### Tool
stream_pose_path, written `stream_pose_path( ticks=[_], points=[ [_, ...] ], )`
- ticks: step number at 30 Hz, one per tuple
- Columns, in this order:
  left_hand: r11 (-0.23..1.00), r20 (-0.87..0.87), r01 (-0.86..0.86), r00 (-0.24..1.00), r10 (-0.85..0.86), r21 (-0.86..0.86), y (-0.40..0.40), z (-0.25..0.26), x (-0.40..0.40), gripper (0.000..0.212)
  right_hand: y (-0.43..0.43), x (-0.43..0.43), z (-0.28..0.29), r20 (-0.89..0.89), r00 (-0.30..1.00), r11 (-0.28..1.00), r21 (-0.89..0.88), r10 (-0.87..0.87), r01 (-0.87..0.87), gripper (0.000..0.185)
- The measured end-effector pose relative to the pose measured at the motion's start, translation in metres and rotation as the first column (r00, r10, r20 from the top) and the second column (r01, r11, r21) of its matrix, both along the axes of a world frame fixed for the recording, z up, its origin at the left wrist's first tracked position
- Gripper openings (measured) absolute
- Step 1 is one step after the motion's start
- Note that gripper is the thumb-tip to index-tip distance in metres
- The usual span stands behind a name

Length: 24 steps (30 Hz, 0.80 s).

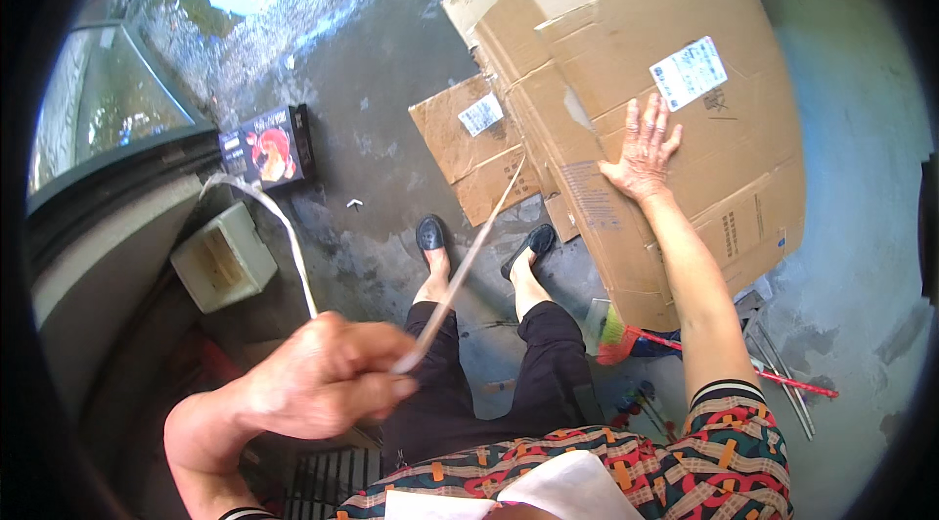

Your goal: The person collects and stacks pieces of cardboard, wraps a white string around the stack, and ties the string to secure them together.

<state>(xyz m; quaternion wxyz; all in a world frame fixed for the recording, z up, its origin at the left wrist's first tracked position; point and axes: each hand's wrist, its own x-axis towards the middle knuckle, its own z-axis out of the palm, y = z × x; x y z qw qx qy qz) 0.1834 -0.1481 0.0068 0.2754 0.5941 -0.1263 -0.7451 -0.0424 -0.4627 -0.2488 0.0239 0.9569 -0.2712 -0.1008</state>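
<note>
My left hand point(330, 373) is closed around a whitish cord or strap point(472, 252). From the fist one length runs straight up to the edge of the cardboard pile, where its far end passes out of sight. The other length bends in a loose arc to the left. Flat on the top sheet of a stack of flattened cardboard boxes point(733, 153) rests my right hand point(645, 153), fingers spread, just below a white label point(689, 72). A smaller cardboard piece point(469, 146) bearing another label sticks out from the stack's left side.
Left on the floor lie a dark printed box point(268, 149) and an open white foam box point(253, 256). A broom with red and green bristles point(616, 340) and thin metal rods point(785, 380) are beside the stack's lower edge. Wet floor point(308, 28) shines at upper left.
</note>
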Motion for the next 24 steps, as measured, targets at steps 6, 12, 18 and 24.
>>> stream_pose_path(
  ticks=[6, 12, 18, 24],
  points=[
    [0.748, 0.477, 0.303, 0.879, 0.020, -0.590, -0.132, 0.012, -0.033, 0.022, -0.010, -0.002, 0.035, -0.046, 0.999, 0.988, 0.153, 0.002, 0.005, 0.108],
    [0.923, 0.138, -0.152, 0.967, 0.212, -0.354, -0.242, 0.033, -0.098, 0.017, -0.014, -0.022, 0.076, 0.370, 0.928, 0.856, 0.465, 0.044, -0.226, 0.102],
    [0.952, 0.132, -0.094, 0.982, 0.137, -0.290, -0.293, 0.020, -0.136, 0.017, 0.015, -0.034, 0.085, 0.238, 0.685, 0.079, 0.963, -0.688, -0.256, 0.029],
    [0.705, 0.721, 0.705, 0.525, -0.451, -0.072, -0.304, 0.006, -0.081, 0.013, -0.042, -0.066, 0.059, 0.055, 0.541, 0.031, 0.998, -0.839, -0.053, 0.045]
  ],
)
